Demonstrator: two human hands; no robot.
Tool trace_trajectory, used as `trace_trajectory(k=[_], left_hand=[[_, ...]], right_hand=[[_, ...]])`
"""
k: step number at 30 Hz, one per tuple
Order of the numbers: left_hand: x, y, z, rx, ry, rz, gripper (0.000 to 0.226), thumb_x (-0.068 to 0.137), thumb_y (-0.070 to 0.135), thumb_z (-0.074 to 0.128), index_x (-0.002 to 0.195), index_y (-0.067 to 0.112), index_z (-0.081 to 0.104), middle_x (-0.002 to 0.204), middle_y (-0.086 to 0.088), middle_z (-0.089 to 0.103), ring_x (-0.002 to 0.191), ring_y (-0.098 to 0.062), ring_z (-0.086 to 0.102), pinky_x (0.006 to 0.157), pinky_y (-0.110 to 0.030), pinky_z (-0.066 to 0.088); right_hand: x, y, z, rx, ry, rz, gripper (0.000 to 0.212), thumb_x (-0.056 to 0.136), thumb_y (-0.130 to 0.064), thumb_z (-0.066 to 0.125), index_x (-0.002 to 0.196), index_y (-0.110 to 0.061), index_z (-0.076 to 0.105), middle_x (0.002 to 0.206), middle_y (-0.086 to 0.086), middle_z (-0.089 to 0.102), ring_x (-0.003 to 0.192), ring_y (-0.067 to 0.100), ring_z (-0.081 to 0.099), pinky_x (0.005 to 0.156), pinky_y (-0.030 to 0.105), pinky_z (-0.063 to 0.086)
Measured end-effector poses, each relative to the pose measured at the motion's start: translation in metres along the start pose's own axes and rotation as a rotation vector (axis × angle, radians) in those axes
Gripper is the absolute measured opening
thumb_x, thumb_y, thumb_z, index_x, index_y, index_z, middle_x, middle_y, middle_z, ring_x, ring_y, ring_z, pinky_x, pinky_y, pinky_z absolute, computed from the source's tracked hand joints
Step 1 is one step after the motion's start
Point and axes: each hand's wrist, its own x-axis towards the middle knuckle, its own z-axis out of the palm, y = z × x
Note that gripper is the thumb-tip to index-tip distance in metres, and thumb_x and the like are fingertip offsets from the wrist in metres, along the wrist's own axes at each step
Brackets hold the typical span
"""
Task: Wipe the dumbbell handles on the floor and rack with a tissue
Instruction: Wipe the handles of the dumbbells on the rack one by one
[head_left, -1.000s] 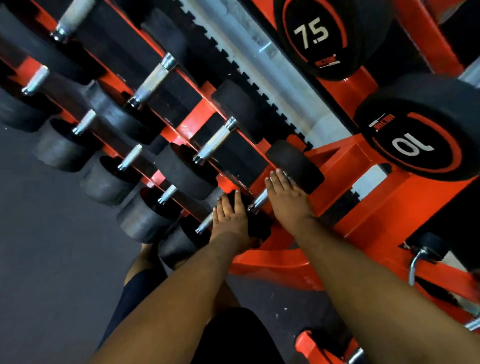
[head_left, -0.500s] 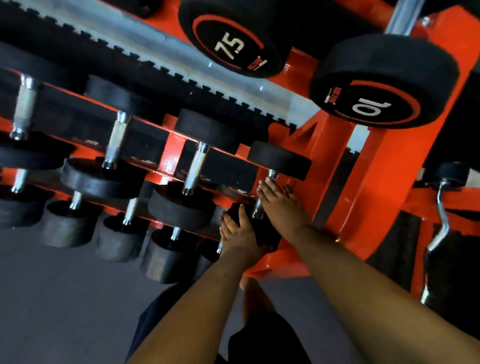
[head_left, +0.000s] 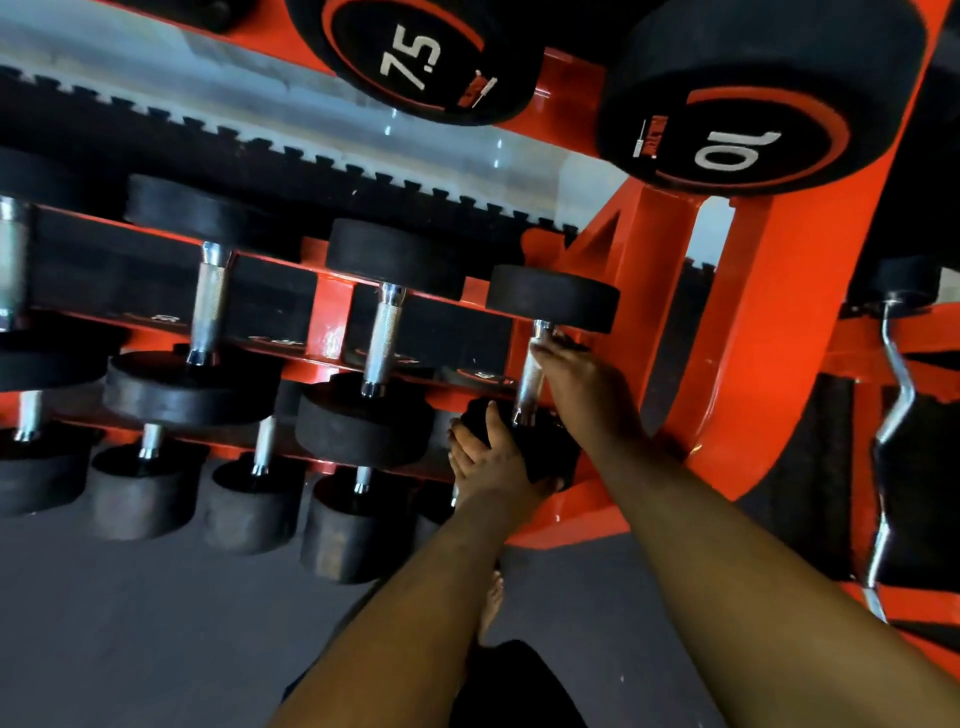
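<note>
1. Rack (head_left: 769, 332), orange steel, lower tier: the rightmost dumbbell sits here, with its chrome handle (head_left: 531, 382) exposed between black end weights.
2. Right hand (head_left: 582, 387): fingers lie along that handle. Whether they pinch a tissue cannot be told; no tissue shows.
3. Left hand (head_left: 493, 457): grips the near end weight (head_left: 540, 449), steadying it.
4. Step in hand, judged: wiping this handle on the rack.
5. Next move calls for a stroke along the full handle, then a shift left to the neighbouring handle (head_left: 383, 338).
</note>
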Motion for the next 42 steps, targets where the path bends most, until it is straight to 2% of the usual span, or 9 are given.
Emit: trace_trajectory(k=[3,7,12,14,18,24,32,36,42], left_hand=[[0.000,-0.002,0.002,0.005,0.018,0.012,0.131,0.078,0.052,0.080,0.157,0.028,-0.021,0.161,-0.026,-0.025,0.152,-0.042,-0.016,0.124,-0.050,-0.002],[-0.001,-0.003,0.002,0.019,0.029,0.031,0.130,0.079,0.052,0.080,0.157,0.029,-0.021,0.161,-0.027,-0.026,0.152,-0.043,-0.016,0.124,-0.052,0.001],[-0.005,-0.008,-0.002,0.052,0.053,0.073,0.133,0.076,0.054,0.081,0.157,0.030,-0.022,0.164,-0.025,-0.018,0.154,-0.041,-0.009,0.124,-0.050,0.007],[-0.013,-0.015,-0.004,0.083,0.091,0.114,0.133,0.077,0.053,0.080,0.157,0.027,-0.022,0.166,-0.022,-0.012,0.155,-0.038,-0.003,0.124,-0.048,0.013],[-0.034,-0.027,-0.013,0.123,0.261,0.248,0.115,0.087,0.047,0.073,0.160,0.018,-0.010,0.168,-0.015,-0.006,0.156,-0.029,-0.005,0.126,-0.041,0.008],[-0.053,-0.065,-0.047,0.255,0.698,0.292,0.091,0.089,0.049,0.066,0.160,0.018,0.019,0.167,-0.009,0.016,0.156,-0.027,0.005,0.126,-0.044,0.005],[-0.007,-0.102,-0.092,0.209,0.718,0.142,0.117,0.083,0.070,0.063,0.161,0.014,-0.004,0.168,-0.015,-0.008,0.156,-0.025,-0.012,0.126,-0.042,-0.006],[0.007,-0.110,-0.100,0.118,0.715,0.165,0.139,0.068,0.068,0.078,0.160,0.010,-0.008,0.168,-0.015,-0.013,0.156,-0.024,-0.009,0.127,-0.038,0.001],[0.011,-0.109,-0.098,0.170,0.737,0.135,0.144,0.063,0.076,0.074,0.159,0.006,-0.009,0.166,-0.021,-0.008,0.155,-0.030,-0.010,0.126,-0.039,-0.006]], right_hand=[[0.001,-0.008,-0.002,0.001,-0.146,0.149,0.055,0.087,0.006,0.051,0.141,-0.007,0.056,0.150,0.015,0.049,0.126,0.032,0.060,0.098,0.040,0.052],[-0.015,-0.016,-0.006,0.010,-0.348,0.121,0.057,0.098,0.004,0.039,0.153,-0.010,0.038,0.164,0.011,0.027,0.143,0.027,0.042,0.114,0.036,0.036],[-0.031,-0.012,-0.011,-0.018,-0.567,0.093,0.037,0.103,-0.024,0.046,0.136,-0.026,0.061,0.133,0.008,0.065,0.117,0.028,0.064,0.098,0.036,0.050],[-0.040,-0.010,-0.020,0.145,-0.467,0.185,0.034,0.101,-0.028,0.051,0.132,-0.030,0.065,0.121,0.008,0.071,0.108,0.027,0.067,0.092,0.031,0.051],[-0.051,-0.023,-0.029,0.419,-0.095,0.214,0.042,0.091,-0.005,0.056,0.126,-0.024,0.070,0.116,0.003,0.074,0.105,0.022,0.069,0.092,0.028,0.052],[-0.034,-0.065,-0.022,0.709,-0.043,0.089,0.042,0.090,0.001,0.054,0.124,-0.017,0.071,0.126,-0.003,0.070,0.119,0.011,0.064,0.104,0.028,0.049],[0.042,-0.116,0.022,0.416,0.078,-0.466,0.039,0.091,-0.003,0.052,0.123,-0.013,0.072,0.133,0.010,0.066,0.126,0.024,0.061,0.107,0.022,0.038],[0.070,-0.126,0.058,0.206,-0.072,-0.680,0.047,0.087,0.005,0.062,0.128,-0.017,0.068,0.143,0.011,0.058,0.137,0.031,0.050,0.109,0.041,0.041],[0.077,-0.103,0.064,-0.343,-0.119,-0.954,0.064,0.087,-0.019,0.027,0.148,-0.018,0.048,0.160,0.005,0.038,0.150,0.025,0.030,0.118,0.060,0.026]])
